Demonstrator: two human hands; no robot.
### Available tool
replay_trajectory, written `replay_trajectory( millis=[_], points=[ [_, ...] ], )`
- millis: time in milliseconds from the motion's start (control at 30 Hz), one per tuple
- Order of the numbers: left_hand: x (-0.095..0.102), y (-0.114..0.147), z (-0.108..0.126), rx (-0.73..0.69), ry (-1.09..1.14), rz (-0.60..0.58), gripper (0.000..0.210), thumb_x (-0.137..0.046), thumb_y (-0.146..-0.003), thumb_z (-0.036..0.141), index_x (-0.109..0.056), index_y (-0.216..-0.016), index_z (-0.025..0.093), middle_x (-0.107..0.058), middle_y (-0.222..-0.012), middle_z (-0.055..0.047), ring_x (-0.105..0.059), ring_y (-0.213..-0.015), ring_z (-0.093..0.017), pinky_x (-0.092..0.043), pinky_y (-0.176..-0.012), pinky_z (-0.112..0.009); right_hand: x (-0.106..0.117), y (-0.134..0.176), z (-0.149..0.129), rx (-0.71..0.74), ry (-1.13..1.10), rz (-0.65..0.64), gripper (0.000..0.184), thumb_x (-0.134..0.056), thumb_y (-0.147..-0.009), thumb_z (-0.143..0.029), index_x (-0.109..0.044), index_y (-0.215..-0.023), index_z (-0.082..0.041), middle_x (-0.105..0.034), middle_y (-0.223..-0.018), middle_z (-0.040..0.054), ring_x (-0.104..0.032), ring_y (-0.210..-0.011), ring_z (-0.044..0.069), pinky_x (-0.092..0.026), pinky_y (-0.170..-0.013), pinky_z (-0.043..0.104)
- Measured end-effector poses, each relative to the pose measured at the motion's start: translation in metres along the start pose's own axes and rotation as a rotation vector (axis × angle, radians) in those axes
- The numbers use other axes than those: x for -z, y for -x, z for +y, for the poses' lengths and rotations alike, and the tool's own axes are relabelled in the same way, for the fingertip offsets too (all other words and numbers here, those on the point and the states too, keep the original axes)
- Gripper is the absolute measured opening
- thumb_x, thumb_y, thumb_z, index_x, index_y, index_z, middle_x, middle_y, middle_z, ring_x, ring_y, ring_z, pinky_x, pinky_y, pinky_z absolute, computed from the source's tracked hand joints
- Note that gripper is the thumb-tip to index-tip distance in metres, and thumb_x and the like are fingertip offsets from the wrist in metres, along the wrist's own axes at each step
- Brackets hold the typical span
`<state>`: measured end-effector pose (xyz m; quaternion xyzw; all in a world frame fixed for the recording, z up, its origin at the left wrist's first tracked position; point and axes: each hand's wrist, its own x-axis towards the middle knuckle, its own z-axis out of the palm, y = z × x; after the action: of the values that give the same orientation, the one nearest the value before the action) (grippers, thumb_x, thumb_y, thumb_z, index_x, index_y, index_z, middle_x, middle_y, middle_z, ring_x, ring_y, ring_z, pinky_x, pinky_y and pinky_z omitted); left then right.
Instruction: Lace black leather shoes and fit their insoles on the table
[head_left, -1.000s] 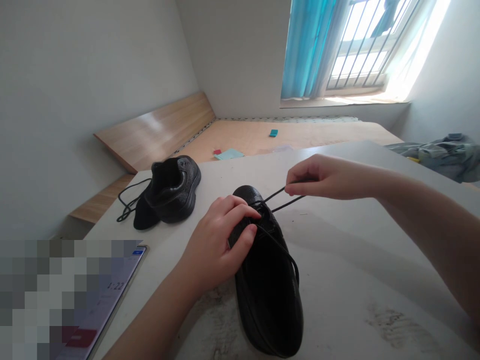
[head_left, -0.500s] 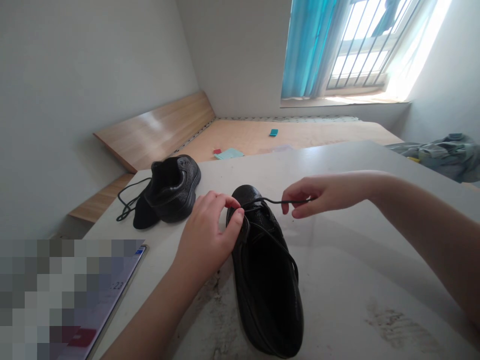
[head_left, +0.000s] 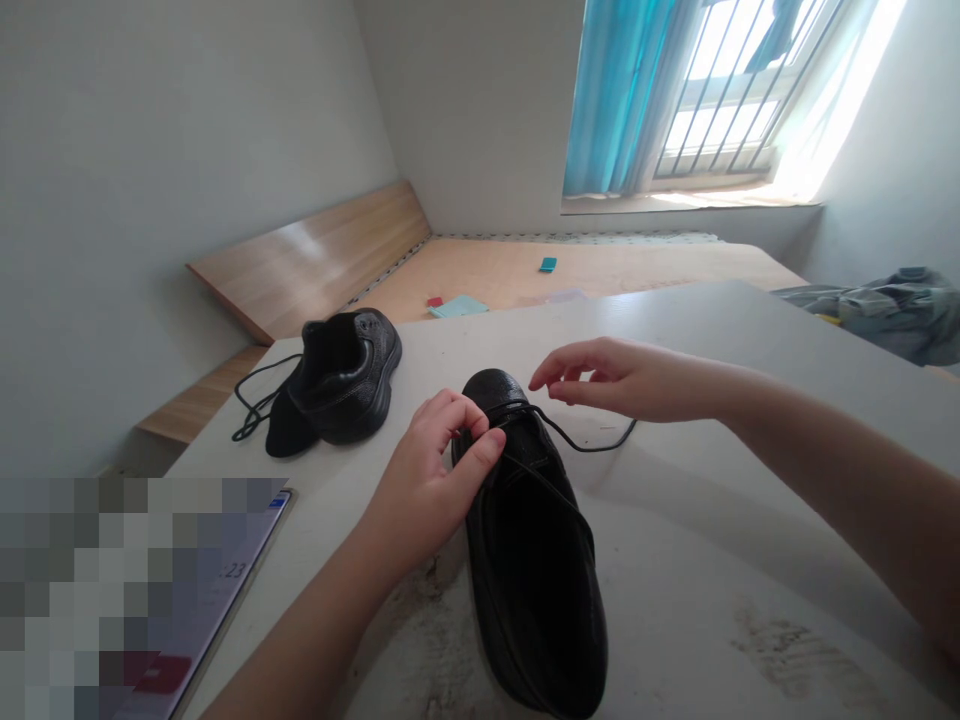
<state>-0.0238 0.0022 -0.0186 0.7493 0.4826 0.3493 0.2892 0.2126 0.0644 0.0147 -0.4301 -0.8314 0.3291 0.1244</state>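
A black leather shoe (head_left: 538, 600) stands on the white table, toe pointing away from me. My left hand (head_left: 450, 465) is at its left eyelet flap, thumb and forefinger closed together there; the exact bit between the tips is hidden. A black shoelace (head_left: 581, 447) crosses the front of the shoe, and one length trails onto the table at the right. Another length hangs over the shoe's opening along its right side. Just right of the toe, my right hand (head_left: 600, 380) hovers above the lace with fingers apart, holding nothing.
The other black shoe (head_left: 349, 385), its lace loose, lies at the table's left. A phone or tablet (head_left: 232, 590), partly blurred out, is at the near left. Beyond the white table (head_left: 675, 330) is a wooden surface (head_left: 622, 262) with small coloured items. Clothes (head_left: 892, 310) are piled at right.
My right hand has let go of the lace and moved left toward the toe. The lace now droops onto the table. My left hand has shifted slightly right.
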Motion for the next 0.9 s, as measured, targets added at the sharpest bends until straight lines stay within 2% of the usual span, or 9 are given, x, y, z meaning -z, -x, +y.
replay_trajectory(
  millis=[67,167,267,400,500,600,667,767,900],
  points=[
    [0.001,0.0,0.0,0.032,0.049,0.004,0.015,-0.05,-0.089,0.031,-0.05,-0.078,0.02,-0.053,-0.085,0.0,-0.05,-0.087,-0.019,-0.038,-0.079,-0.033,-0.01,0.001,-0.009,0.088,-0.048,0.078,0.035,-0.051,-0.092,-0.042,-0.064,-0.118,-0.023,-0.064,-0.112,0.0067,-0.058,-0.097,0.019,-0.049,-0.081,0.034],
    [0.0,0.002,-0.002,0.051,0.051,0.031,0.014,-0.048,-0.092,0.033,-0.052,-0.086,0.021,-0.054,-0.084,0.0,-0.052,-0.081,-0.017,-0.039,-0.072,-0.031,-0.026,0.003,-0.021,0.258,-0.098,0.098,0.032,-0.048,-0.096,-0.034,-0.064,-0.12,-0.022,-0.059,-0.116,0.0079,-0.056,-0.104,0.018,-0.048,-0.087,0.034],
    [-0.001,0.004,-0.003,-0.05,-0.082,0.082,0.013,-0.045,-0.095,0.031,-0.051,-0.091,0.021,-0.056,-0.084,0.001,-0.053,-0.079,-0.016,-0.04,-0.071,-0.03,-0.037,0.006,-0.029,0.347,-0.108,0.154,0.027,-0.047,-0.098,-0.03,-0.068,-0.111,-0.019,-0.061,-0.112,0.0074,-0.055,-0.107,0.017,-0.043,-0.096,0.034],
    [-0.002,0.005,-0.003,-0.165,-0.217,0.153,0.009,-0.045,-0.096,0.026,-0.051,-0.091,0.021,-0.057,-0.08,0.002,-0.054,-0.073,-0.014,-0.04,-0.066,-0.026,-0.045,0.008,-0.033,0.366,-0.145,0.183,0.023,-0.054,-0.094,-0.027,-0.065,-0.111,-0.017,-0.064,-0.108,0.0058,-0.058,-0.101,0.016,-0.045,-0.092,0.032],
    [0.0,0.006,0.001,-0.209,-0.261,0.216,0.008,-0.053,-0.092,0.026,-0.054,-0.086,0.02,-0.053,-0.071,0.004,-0.049,-0.061,-0.011,-0.037,-0.055,-0.023,-0.047,0.007,-0.033,0.33,-0.111,0.2,0.023,-0.055,-0.089,-0.019,-0.065,-0.11,-0.016,-0.065,-0.101,0.0052,-0.058,-0.097,0.017,-0.045,-0.089,0.033],
    [0.003,0.007,0.006,-0.219,-0.263,0.288,0.004,-0.061,-0.086,0.023,-0.061,-0.084,0.02,-0.05,-0.064,0.005,-0.043,-0.055,-0.009,-0.035,-0.052,-0.022,-0.048,0.005,-0.032,0.322,-0.11,0.191,0.023,-0.053,-0.087,-0.015,-0.065,-0.107,-0.016,-0.064,-0.099,0.005,-0.056,-0.097,0.018,-0.044,-0.088,0.033],
    [0.006,0.008,0.008,-0.171,-0.168,0.295,0.003,-0.063,-0.084,0.022,-0.065,-0.083,0.021,-0.047,-0.059,0.006,-0.041,-0.052,-0.009,-0.034,-0.051,-0.021,-0.048,0.005,-0.031,0.329,-0.117,0.175,0.025,-0.051,-0.087,-0.014,-0.065,-0.107,-0.017,-0.063,-0.101,0.0049,-0.056,-0.099,0.017,-0.044,-0.089,0.034],
    [0.013,0.007,0.008,-0.089,0.16,0.271,0.007,-0.064,-0.084,0.021,-0.071,-0.082,0.023,-0.052,-0.06,0.005,-0.042,-0.052,-0.008,-0.034,-0.05,-0.021,-0.048,0.005,-0.029,0.345,-0.113,0.159,0.028,-0.049,-0.086,-0.012,-0.064,-0.11,-0.017,-0.063,-0.102,0.0052,-0.055,-0.099,0.018,-0.043,-0.09,0.034],
    [0.028,0.008,0.009,-0.141,0.637,0.292,0.017,-0.065,-0.08,0.016,-0.077,-0.08,0.027,-0.057,-0.061,0.002,-0.044,-0.055,-0.01,-0.035,-0.05,-0.022,-0.047,0.004,-0.028,0.331,-0.138,0.147,0.029,-0.048,-0.087,-0.013,-0.063,-0.112,-0.015,-0.062,-0.104,0.0063,-0.054,-0.1,0.018,-0.042,-0.09,0.034]
  ],
)
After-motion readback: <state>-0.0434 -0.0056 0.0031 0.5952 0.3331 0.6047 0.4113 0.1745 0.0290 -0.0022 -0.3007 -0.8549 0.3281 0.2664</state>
